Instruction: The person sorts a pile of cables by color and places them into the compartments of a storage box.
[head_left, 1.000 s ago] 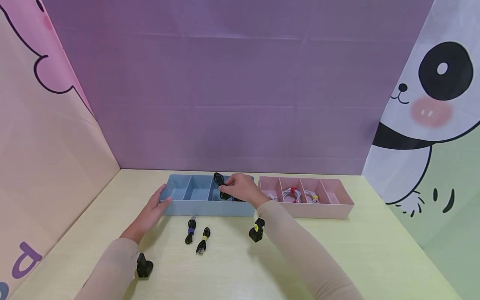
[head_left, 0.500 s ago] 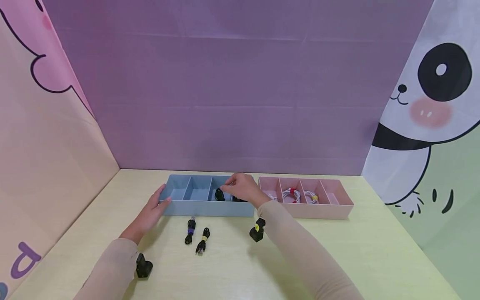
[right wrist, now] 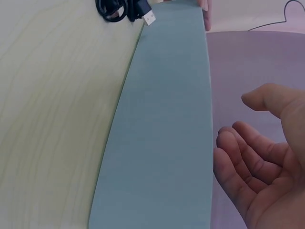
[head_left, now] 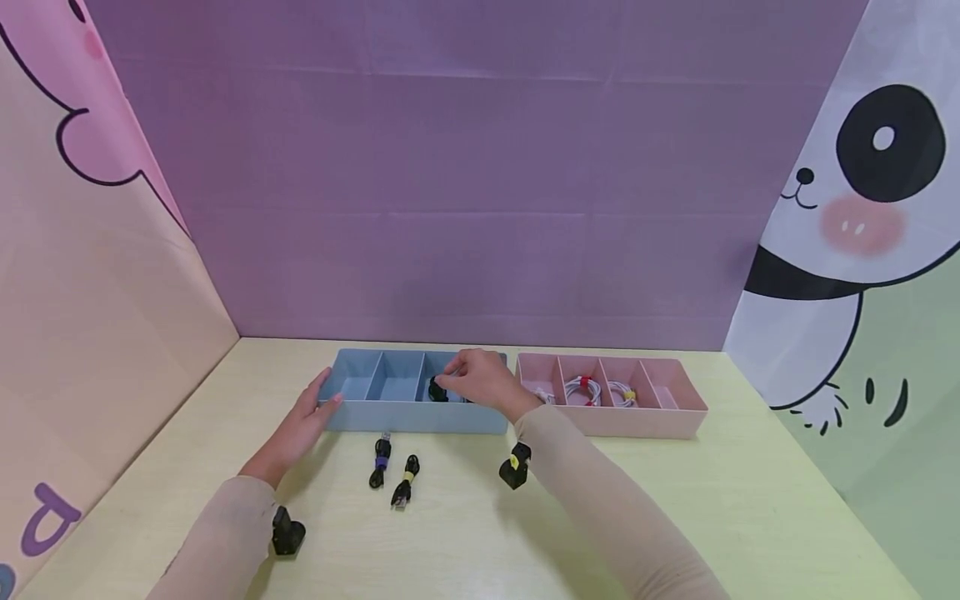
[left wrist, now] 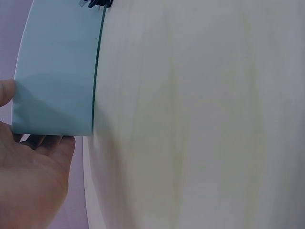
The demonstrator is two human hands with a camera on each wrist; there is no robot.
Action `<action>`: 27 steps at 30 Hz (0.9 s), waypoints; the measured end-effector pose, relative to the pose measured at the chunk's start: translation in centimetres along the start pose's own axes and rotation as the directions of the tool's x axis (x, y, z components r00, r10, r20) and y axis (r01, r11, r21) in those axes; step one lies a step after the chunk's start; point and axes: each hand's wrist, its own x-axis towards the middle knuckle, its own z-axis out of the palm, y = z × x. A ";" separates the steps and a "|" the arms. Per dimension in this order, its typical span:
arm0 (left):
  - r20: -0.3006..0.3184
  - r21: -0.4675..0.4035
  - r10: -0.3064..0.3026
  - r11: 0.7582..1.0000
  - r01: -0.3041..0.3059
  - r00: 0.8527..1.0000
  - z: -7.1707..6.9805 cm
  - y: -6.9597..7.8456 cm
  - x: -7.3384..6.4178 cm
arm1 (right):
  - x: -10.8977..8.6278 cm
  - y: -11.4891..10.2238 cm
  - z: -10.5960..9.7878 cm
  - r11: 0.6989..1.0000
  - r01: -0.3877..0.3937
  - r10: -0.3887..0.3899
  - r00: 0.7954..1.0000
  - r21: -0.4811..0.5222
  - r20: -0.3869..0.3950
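My left hand [head_left: 306, 421] holds the left end of a blue divided box [head_left: 416, 418], the thumb at its rim and the fingers against the end wall. Over the right half of this box is my right hand [head_left: 483, 382], with thumb and fingers apart and nothing between them in the right wrist view. Just below its fingertips, a coiled black cable [head_left: 437, 390] lies in the third compartment from the left. The hand hides most of the rightmost compartment. In front of the box lie a black USB cable with a purple tie [head_left: 381, 462] and one with a yellow tie [head_left: 406, 482].
To the right stands a pink divided box [head_left: 622, 422]. In its compartments are white cables, one with a red tie [head_left: 583, 390] and one with a yellow tie [head_left: 623, 393]. Behind the table [head_left: 450, 542] rises a purple backdrop [head_left: 480, 208].
My right hand has lowered the black cable from above the blue box into its third compartment and let go of it. The left hand has stayed at the box's end.
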 end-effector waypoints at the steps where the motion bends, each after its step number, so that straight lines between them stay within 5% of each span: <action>1: 0.000 0.000 0.000 1.000 0.000 1.000 0.0 0.0 0.0 | -0.1 -0.1 0.0 1.000 0.005 -0.005 1.000 -0.007 0.000; 27: 0.000 0.005 0.001 1.000 -0.001 1.000 0.0 0.2 -0.2 | -1.6 -0.7 0.4 0.998 0.066 -0.067 0.996 0.022 0.056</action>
